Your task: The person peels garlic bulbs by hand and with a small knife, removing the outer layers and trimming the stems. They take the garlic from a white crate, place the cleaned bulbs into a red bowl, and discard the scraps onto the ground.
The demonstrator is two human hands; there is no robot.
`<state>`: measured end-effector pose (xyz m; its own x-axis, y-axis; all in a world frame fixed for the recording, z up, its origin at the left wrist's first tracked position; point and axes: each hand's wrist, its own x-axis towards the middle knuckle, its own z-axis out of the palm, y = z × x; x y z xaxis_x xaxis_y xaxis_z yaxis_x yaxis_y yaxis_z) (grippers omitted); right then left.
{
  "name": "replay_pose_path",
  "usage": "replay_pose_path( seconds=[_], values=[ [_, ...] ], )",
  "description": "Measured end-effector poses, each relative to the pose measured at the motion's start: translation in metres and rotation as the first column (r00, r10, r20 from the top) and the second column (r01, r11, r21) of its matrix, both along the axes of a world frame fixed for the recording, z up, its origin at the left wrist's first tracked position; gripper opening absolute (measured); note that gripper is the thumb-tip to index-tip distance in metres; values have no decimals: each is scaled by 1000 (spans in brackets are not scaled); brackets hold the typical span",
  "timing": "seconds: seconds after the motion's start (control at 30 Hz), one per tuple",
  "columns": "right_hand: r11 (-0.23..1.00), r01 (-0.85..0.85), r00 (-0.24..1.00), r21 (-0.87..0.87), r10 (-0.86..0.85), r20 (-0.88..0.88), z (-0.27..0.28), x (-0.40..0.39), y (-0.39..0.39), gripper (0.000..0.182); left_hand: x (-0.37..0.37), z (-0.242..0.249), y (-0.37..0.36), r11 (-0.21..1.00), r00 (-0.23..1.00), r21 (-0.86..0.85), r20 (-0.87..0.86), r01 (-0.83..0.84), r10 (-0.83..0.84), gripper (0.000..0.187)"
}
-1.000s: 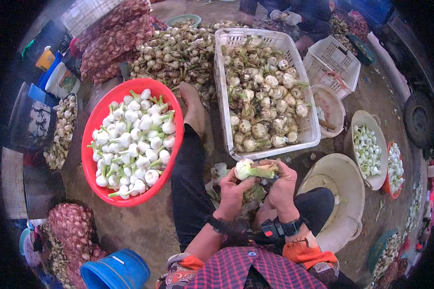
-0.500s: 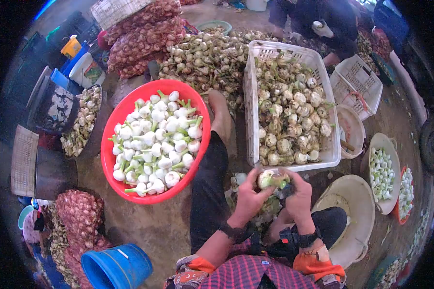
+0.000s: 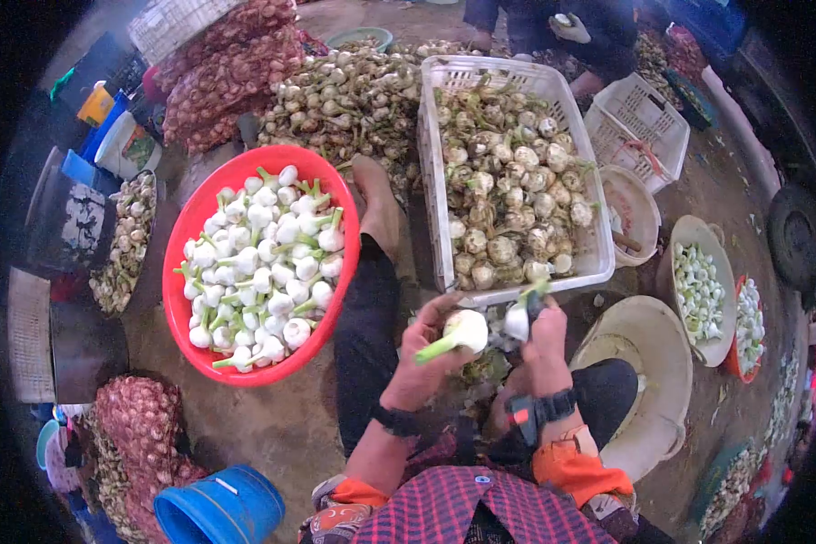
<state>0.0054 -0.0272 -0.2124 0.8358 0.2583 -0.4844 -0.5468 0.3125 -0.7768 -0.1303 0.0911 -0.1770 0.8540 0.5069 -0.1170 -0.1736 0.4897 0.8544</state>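
My left hand (image 3: 428, 349) is closed around a peeled white garlic bulb (image 3: 467, 332), whose green stem points down to the left. Just right of it, my right hand (image 3: 547, 337) grips a small knife (image 3: 519, 319) with a dark handle and a pale blade, partly hidden by the fingers. A bit of green shows above that fist. Left of my hands is a red basin (image 3: 174, 288) heaped with cleaned white garlic. Beyond them stands a white plastic crate (image 3: 433, 195) of unpeeled, soil-stained garlic bulbs (image 3: 517, 195). Peelings (image 3: 483, 374) lie below my hands.
A large beige tub (image 3: 675, 381) is by my right knee. Farther right, another tub (image 3: 714, 231) holds cleaned garlic. A blue bucket (image 3: 261, 499) lies tilted at lower left. Behind the basin rise a garlic pile (image 3: 335, 109) and net sacks (image 3: 227, 77). A co-worker's gloved hand (image 3: 571, 29) shows at top.
My hands have moved apart. The bulb in my left hand has turned, its stem now pointing left and its surface whiter. The whole view has shifted slightly.
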Motion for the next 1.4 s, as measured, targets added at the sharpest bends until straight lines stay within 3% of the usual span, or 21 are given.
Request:
replay_pose_path(
  seconds=[0.07,0.1,0.13,0.17,0.27,0.3,0.4,0.43,0.53,0.67,0.83,0.9,0.93,0.97,1.03,1.07,1.1,1.2,1.27,1.3,1.4],
  values=[
    [860,-114,898,-498,303,317,-22,3,-16,24,-5,4,7,997,995,10,55,79,-80,67],
    [587,-225,610,-778,707,357,-14,-1,-18,31,-3,0,8,995,992,-23,84,92,-90,67],
    [230,-157,219,-960,956,194,-3,-12,-23,40,-2,-8,8,992,989,-57,105,113,-107,66],
    [225,159,42,-961,971,234,5,-26,-31,52,-1,-14,8,986,983,-87,130,140,-128,65],
    [571,-301,286,-764,818,499,35,-14,-31,55,1,3,0,956,994,-271,29,113,-109,62],
    [607,-308,261,-733,795,548,55,-15,-27,55,0,-4,-3,961,993,-253,3,111,-114,58],
    [525,-75,-59,-848,847,529,79,-21,-18,53,2,-12,-8,918,990,-372,43,140,-133,59],
    [579,44,-163,-814,808,566,77,-24,-12,40,2,-14,-8,911,981,-364,77,192,-176,56],
    [502,154,-255,-851,852,456,71,-29,-10,28,-1,-3,-10,852,979,-490,25,187,-200,56],
    [457,291,-385,-840,860,334,64,-35,-12,22,-4,-13,-10,921,960,-317,-86,227,-267,46],
    [534,223,-284,-815,836,470,59,-10,-8,13,2,-11,1,917,906,-78,-145,390,-398,61],
    [503,266,-107,-823,863,493,60,8,-4,16,6,3,3,887,872,-8,-179,462,-456,74],
    [484,285,-17,-827,865,501,60,18,-2,17,6,9,2,850,835,-61,-165,522,-525,86],
    [449,265,134,-853,859,494,59,31,-3,15,4,9,-2,846,828,-92,-176,525,-532,87],
    [69,51,-136,-996,989,62,46,27,-17,14,-1,4,-8,861,868,-210,-84,464,-489,76],
    [-156,-7,-296,-988,944,-147,36,22,-27,14,-2,-5,-7,857,886,-283,-48,431,-461,70],
    [-308,-97,-351,-946,900,-257,31,19,-28,12,0,-12,-3,848,905,-355,-14,394,-426,65],
    [-91,-83,-152,-992,985,-78,29,48,-14,16,-3,-25,-2,847,956,-461,10,264,-293,41],
    [315,-4,-63,-949,947,315,31,77,10,33,1,-31,0,806,976,-556,46,203,-214,35],
    [387,58,-7,-920,922,387,36,86,30,39,3,-31,1,781,984,-605,22,153,-176,29],
    [635,140,-19,-760,769,639,27,107,86,48,2,-59,9,814,995,-574,5,86,-102,27]
  ],
)
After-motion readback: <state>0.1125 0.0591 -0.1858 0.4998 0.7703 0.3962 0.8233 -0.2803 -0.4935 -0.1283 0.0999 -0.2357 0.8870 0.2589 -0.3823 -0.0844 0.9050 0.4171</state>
